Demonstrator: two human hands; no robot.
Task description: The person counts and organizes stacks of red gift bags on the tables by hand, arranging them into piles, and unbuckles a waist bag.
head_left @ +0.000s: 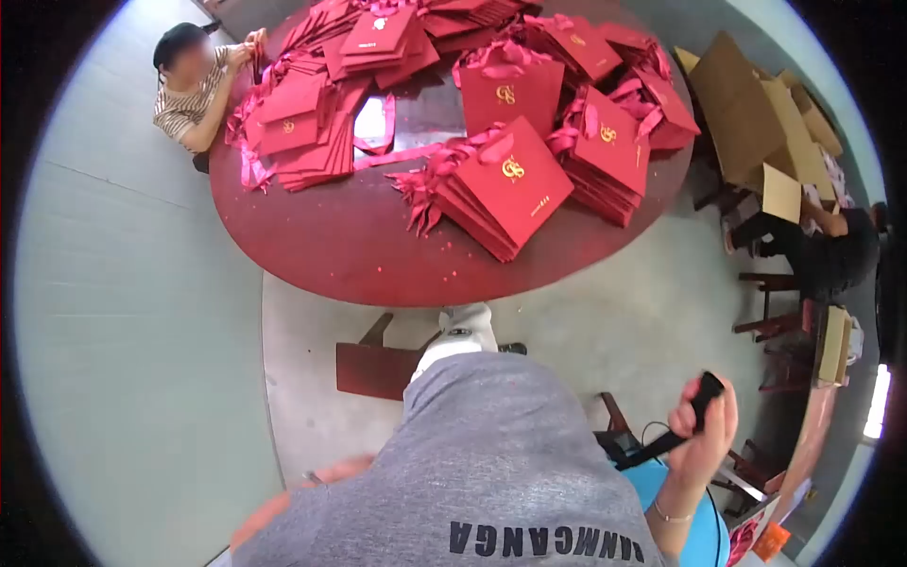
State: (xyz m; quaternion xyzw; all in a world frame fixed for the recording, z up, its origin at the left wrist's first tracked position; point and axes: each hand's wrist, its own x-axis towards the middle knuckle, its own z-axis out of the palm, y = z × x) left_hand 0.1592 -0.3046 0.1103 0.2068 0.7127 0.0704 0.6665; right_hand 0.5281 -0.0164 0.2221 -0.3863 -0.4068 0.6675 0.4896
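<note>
My right hand (pixel 704 425), with a thin bracelet at the wrist, is raised at the lower right. Its fingers are closed round a black strap-like piece (pixel 666 447) with a thicker black end, held off to the side of my grey shirt. At the lower left my left hand (pixel 345 468) reaches in beside the shirt, a band at its wrist. The shirt hides its fingers. Ahead of me, several red gift bags (pixel 515 180) with gold lettering and ribbon handles lie in stacks on the round table (pixel 312 250), apart from both hands.
A co-worker in a striped top (pixel 194 104) handles ribbons at the far left of the table. Another person in dark clothes (pixel 841 250) sits at the right by cardboard boxes (pixel 756 113). A wooden stool (pixel 378 369) stands under the table's near edge; something bright blue (pixel 647 482) is beside me.
</note>
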